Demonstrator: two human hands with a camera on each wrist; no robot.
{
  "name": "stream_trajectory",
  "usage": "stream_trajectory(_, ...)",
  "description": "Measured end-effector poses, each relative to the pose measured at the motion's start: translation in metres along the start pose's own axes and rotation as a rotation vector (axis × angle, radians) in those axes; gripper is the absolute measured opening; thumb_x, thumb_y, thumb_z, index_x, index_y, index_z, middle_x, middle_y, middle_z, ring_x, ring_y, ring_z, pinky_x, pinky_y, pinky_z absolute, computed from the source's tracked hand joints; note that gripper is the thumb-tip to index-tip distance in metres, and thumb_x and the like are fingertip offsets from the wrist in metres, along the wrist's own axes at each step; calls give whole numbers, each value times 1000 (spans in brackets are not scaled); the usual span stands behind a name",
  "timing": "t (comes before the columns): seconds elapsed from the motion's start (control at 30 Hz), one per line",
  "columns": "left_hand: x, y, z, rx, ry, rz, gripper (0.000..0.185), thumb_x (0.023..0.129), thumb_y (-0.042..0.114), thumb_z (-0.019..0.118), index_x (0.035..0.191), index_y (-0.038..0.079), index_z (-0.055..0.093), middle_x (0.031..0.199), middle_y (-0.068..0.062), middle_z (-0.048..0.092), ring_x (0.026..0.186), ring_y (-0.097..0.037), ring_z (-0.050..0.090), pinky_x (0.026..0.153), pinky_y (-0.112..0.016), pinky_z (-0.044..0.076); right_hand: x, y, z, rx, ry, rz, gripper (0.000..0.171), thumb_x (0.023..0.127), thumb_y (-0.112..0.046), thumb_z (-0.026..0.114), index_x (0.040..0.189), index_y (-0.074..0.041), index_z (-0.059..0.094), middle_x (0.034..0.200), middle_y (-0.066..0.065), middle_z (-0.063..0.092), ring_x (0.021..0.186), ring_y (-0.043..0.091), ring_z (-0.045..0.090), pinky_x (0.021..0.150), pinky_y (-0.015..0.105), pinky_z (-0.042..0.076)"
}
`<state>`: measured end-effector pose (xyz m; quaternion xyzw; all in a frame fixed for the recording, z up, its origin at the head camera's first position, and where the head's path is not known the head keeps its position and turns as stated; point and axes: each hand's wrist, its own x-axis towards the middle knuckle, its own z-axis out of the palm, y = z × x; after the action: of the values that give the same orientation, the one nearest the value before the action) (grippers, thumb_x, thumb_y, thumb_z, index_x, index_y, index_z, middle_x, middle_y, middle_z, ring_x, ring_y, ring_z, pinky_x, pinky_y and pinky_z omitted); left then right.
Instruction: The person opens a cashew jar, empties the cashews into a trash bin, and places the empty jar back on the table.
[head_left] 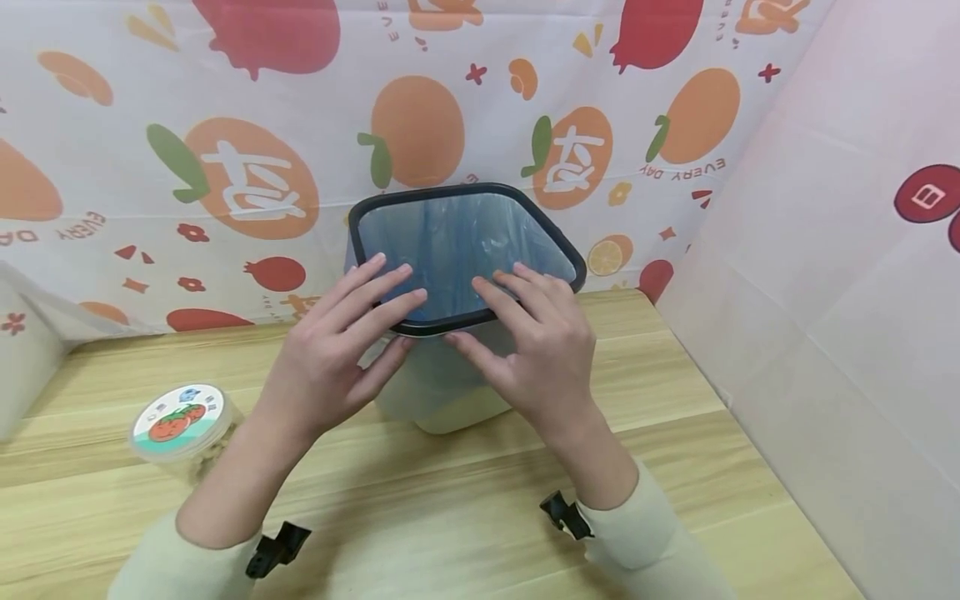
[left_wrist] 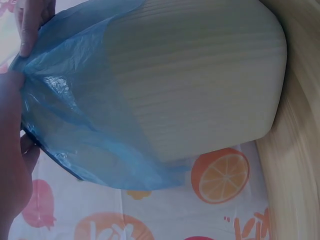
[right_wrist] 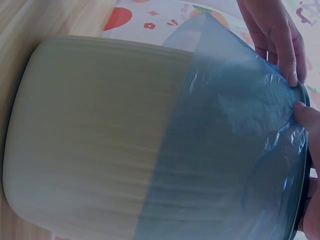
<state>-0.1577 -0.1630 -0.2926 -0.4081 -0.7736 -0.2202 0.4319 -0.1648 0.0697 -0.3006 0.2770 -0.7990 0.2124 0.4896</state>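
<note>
A pale trash can (head_left: 450, 417) stands upright on the table, lined with a blue garbage bag (head_left: 457, 242). A black rim ring (head_left: 450, 193) circles its mouth, and the bag's edge hangs down over the outside, as the left wrist view shows in the bag's loose skirt (left_wrist: 75, 100). My left hand (head_left: 330, 342) grips the near rim left of its middle, thumb outside and fingers reaching over into the mouth. Right of it, my right hand (head_left: 543, 342) holds the same near rim likewise. The two thumbs press close to each other just under the ring.
A round clear tub (head_left: 180, 425) with a printed lid stands left on the wood-grain table (head_left: 420, 517), beside my left forearm. A fruit-print cloth (head_left: 525, 50) hangs behind the can, and a white cloth wall (head_left: 810, 250) borders the table's right side.
</note>
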Motion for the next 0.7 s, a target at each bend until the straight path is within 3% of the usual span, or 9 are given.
stream_trajectory(0.7, -10, -32, -15, -26, -7, -9, 42, 103, 38, 53, 123, 6, 70, 134, -16, 64, 134, -38, 51, 116, -42, 36, 9, -18, 23, -23, -7, -19, 57, 83, -61, 71, 117, -15, 75, 116, 7, 73, 123, 24, 62, 107, 39, 46)
